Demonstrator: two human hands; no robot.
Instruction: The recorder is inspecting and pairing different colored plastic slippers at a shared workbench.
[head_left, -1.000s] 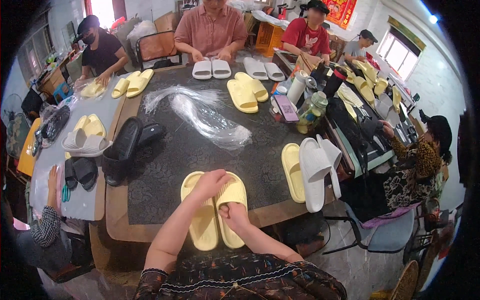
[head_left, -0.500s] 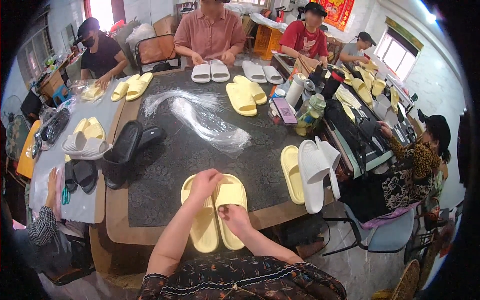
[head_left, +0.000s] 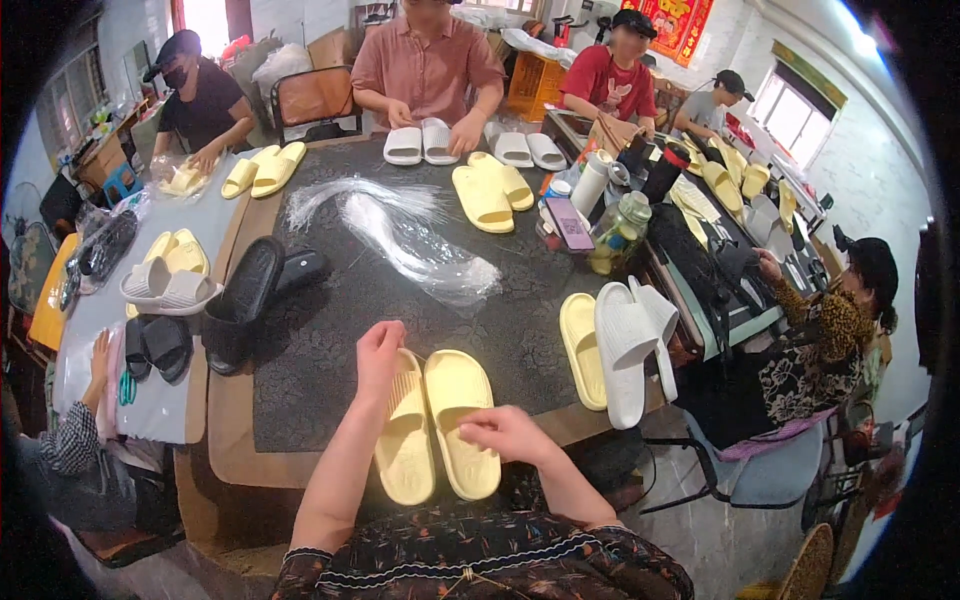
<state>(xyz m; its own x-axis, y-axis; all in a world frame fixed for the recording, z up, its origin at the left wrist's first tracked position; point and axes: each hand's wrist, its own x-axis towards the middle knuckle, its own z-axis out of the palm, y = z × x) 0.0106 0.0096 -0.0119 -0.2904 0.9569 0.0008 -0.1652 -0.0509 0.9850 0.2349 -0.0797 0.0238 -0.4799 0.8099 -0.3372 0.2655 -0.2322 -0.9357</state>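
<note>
Slippers (head_left: 406,440), pale-yellow, rubbery, open-toed, lie near, left hand (head_left: 379,352) half-curled at their far end, right hand (head_left: 508,433) loosely curled over the right one, holds unclear.

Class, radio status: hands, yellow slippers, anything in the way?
Left hand at far end of left yellow slipper. Right hand over right yellow slipper. Both grips unclear. Slippers side by side. Transparent plastic bundle beyond, apart.

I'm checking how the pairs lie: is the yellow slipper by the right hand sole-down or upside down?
Sole-down: the yellow slipper shows its footbed and strap facing up beside the right hand.
</note>
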